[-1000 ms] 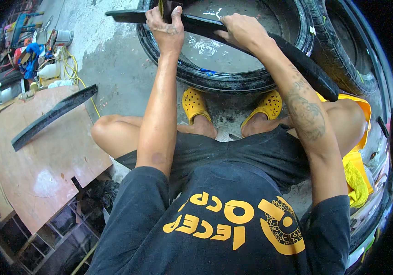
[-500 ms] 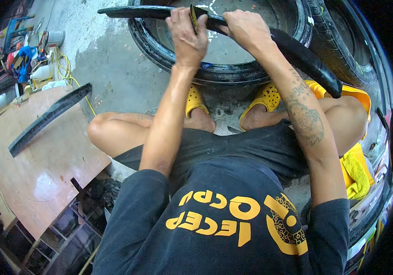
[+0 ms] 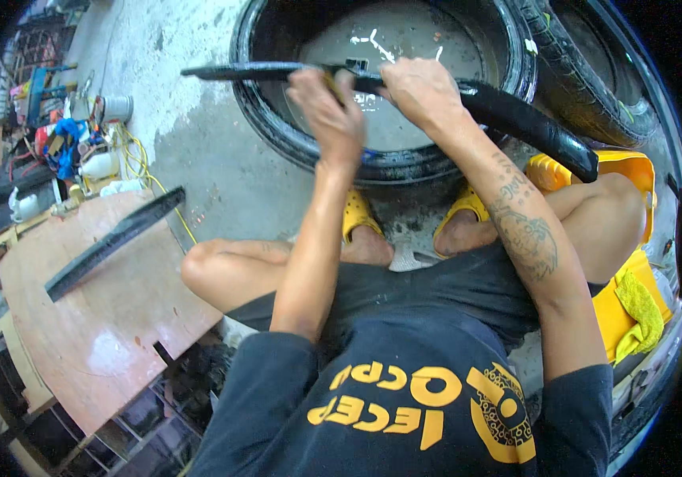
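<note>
A long, curved, glossy black strip, like a trim piece, is held over a big black tyre-like ring on the floor. My right hand is closed round the strip near its middle; its wide end slopes down beside my right knee. My left hand, smeared by motion, presses on the strip left of the right hand. Between its thumb and fingers shows the yellowish edge of a thin dark sheet, perhaps sandpaper. A second dark strip lies on a wooden board to my left.
A treaded tyre leans at the right. Yellow containers stand beside my right knee, a yellow-green cloth draped below. Bottles, a pail and a yellow cable are at the left.
The view has shifted, so the surroundings sit lower and more of the ring's inside shows. My left hand has tilted and is blurred on the strip; the right hand keeps its hold.
</note>
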`<state>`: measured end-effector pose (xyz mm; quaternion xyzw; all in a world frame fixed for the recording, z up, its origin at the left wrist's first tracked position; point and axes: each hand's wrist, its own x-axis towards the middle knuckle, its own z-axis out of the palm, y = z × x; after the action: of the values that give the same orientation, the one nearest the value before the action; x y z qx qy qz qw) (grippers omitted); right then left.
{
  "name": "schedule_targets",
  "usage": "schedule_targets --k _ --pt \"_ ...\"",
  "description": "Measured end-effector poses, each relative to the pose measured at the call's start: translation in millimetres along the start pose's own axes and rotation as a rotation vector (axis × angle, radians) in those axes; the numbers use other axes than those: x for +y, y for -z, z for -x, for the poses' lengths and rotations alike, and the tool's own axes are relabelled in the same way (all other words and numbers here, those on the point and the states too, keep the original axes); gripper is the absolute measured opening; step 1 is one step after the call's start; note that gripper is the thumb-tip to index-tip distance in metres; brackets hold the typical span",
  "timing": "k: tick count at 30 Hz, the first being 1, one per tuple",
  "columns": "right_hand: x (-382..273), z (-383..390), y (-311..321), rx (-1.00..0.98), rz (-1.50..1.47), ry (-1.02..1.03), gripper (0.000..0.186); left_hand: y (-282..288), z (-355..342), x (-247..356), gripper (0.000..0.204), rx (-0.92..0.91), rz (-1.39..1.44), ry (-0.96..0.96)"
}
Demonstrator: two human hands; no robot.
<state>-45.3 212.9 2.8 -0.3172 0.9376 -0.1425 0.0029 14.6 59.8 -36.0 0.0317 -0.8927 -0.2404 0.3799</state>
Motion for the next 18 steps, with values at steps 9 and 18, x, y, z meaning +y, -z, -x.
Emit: schedule_targets --k 9,18 --pt "2.0 4.9 -2.4 0.030 -0.042 -0.042 0.017 5.6 0.8 29.8 0.026 -0.128 0.028 0.001" --pt "0.2 7.1 -0.8 0.022 -0.090 -0.051 0.019 13.9 -7.1 18.9 0.028 -0.196 -0.007 -0.043"
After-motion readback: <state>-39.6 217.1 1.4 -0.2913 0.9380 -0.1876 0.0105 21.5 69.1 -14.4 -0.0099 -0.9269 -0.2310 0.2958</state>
